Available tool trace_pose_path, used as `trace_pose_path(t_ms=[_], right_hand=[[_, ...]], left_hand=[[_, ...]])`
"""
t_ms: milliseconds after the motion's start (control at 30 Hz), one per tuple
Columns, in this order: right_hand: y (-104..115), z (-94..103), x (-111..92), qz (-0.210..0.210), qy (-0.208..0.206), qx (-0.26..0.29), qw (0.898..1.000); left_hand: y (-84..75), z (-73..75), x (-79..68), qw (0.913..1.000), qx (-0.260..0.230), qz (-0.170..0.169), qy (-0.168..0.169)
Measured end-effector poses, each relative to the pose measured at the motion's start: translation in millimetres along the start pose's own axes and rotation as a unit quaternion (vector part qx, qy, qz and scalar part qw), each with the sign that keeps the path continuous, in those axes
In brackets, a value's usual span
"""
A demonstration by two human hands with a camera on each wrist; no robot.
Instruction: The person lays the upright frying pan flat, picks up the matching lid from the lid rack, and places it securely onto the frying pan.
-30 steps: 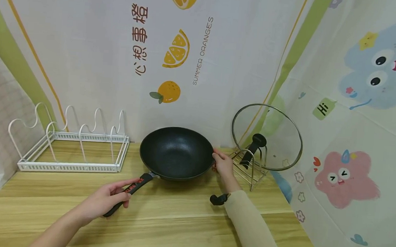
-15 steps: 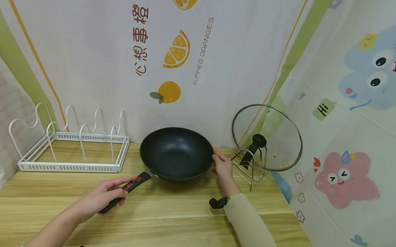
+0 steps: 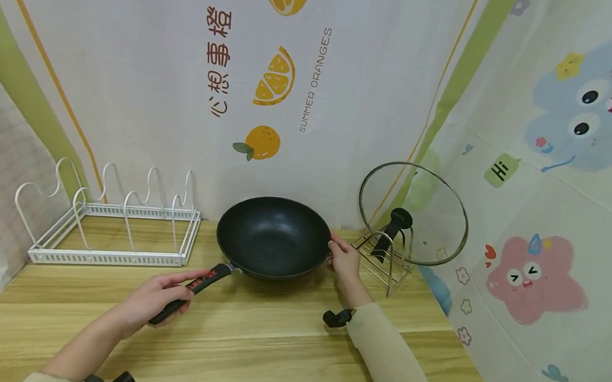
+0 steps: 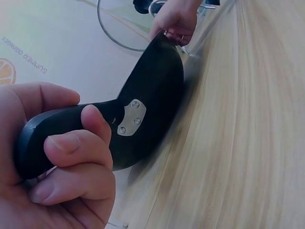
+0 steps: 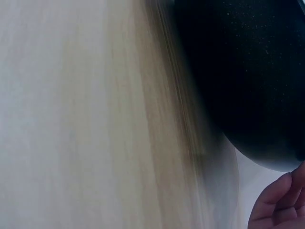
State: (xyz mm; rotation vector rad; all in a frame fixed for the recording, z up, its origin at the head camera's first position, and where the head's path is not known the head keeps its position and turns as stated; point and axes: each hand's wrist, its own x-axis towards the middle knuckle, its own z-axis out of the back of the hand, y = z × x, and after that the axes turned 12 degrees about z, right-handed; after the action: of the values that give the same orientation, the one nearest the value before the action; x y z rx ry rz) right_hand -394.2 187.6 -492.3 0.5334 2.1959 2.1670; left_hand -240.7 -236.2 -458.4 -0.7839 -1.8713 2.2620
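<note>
A black wok (image 3: 273, 236) stands in the middle of the head view, near the back wall, its inside turned toward me. My left hand (image 3: 151, 304) grips the black handle (image 3: 204, 280), which points toward the front left. In the left wrist view its fingers curl round the handle's end, and the riveted metal bracket (image 4: 133, 117) shows beyond. On the opposite side my right hand (image 3: 345, 263) holds the wok at its right rim, thumb in front; the other fingers are partly hidden in the head view. The right wrist view shows the wok's dark side (image 5: 248, 81) close over the wood.
A white wire rack (image 3: 115, 256) with looped dividers stands at the left. At the right, a small metal rack (image 3: 387, 279) bears a glass lid (image 3: 437, 224) with a black knob, close beside my right hand. Printed cloth covers the back and right walls. The wooden tabletop (image 3: 252, 353) spans the front.
My left hand has moved a little to the left with the handle, which has swung that way. The wok's bowl and my right hand stay nearly in place.
</note>
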Motion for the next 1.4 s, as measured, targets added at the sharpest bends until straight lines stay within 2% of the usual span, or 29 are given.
trace_pose_path(t_ms=[633,1100,1400], right_hand=[[3,-2.7,-7,0.0,-0.012,0.017,1.0],[6,-7.0,-14,0.004,-0.027,0.018,0.999],[5,-6.6,-15,0.009,-0.031,0.01,0.999]], left_hand=[[0.0,13.8,2.5,0.9999,0.0,-0.011,0.012],[-3.7,22.7,4.4,0.9998,0.015,0.011,0.006],[-4.0,27.5,5.8,0.9998,0.0,0.016,0.014]])
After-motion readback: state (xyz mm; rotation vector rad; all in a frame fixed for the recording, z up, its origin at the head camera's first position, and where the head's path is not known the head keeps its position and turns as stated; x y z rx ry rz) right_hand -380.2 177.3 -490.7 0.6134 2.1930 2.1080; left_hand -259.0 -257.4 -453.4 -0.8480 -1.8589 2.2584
